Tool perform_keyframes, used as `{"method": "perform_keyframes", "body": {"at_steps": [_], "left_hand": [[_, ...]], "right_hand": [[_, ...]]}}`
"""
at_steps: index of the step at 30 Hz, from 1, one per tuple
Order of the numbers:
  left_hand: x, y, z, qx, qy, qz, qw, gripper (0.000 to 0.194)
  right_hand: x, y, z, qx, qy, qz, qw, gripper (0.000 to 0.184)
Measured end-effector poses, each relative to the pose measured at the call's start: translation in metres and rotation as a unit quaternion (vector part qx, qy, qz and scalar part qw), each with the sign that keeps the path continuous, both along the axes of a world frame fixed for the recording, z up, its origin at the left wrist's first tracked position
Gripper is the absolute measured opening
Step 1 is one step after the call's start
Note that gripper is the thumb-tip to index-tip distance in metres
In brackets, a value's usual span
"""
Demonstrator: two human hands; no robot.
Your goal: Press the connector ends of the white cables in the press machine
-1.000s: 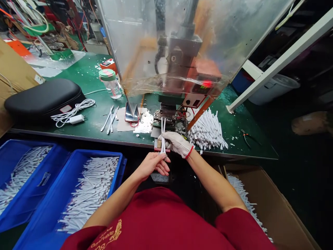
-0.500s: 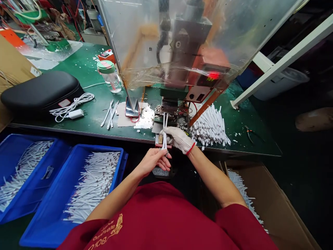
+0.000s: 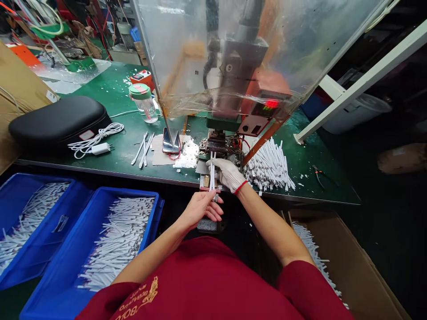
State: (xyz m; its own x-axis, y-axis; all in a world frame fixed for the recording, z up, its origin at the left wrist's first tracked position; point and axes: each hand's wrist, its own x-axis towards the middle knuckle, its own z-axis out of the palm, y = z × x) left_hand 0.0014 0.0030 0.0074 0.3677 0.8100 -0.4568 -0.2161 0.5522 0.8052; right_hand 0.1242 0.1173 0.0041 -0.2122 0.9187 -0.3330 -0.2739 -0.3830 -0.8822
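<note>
Two slim white strips (image 3: 212, 175) stand nearly side by side in front of me, with their far ends at the metal jaws (image 3: 216, 143) of a bench machine. My bare left hand (image 3: 201, 207) pinches their near ends between thumb and forefinger, the other fingers loosely curled. In a white knit glove with a red cuff, my right hand (image 3: 228, 173) grips the same strips further up, close to the jaws. Its fingertips are partly hidden behind the strips. A heap of similar white strips (image 3: 268, 166) lies on the bench to the right.
A clear plastic guard (image 3: 187, 75) hangs before the machine. Left on the green bench (image 3: 83, 171) are a phone (image 3: 171, 141), loose strips (image 3: 146, 151), a bottle (image 3: 146, 104) and a black case (image 3: 60, 120). Blue bins (image 3: 158, 209) hold strips; pliers (image 3: 318, 177) lie right.
The far ends of the strips now reach the machine's jaws, which sit lower in view relative to the bench. Both hands keep their grip and have shifted only slightly.
</note>
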Motion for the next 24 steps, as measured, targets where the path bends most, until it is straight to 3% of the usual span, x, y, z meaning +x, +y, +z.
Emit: {"method": "perform_keyframes", "body": {"at_steps": [6,12,24], "left_hand": [[0.003,0.001,0.0,0.011,0.004,-0.004,1.0,0.065],[0.003,0.004,-0.005,0.026,0.006,0.002,1.0,0.069],[0.002,0.005,-0.009,0.028,-0.007,-0.005,1.0,0.068]], "right_hand": [[-0.008,0.018,-0.002,0.002,0.015,-0.038,0.999,0.018],[-0.011,0.014,-0.001,0.032,-0.033,-0.05,0.998,0.021],[-0.01,0.018,-0.008,0.024,-0.023,-0.042,0.999,0.021]]}}
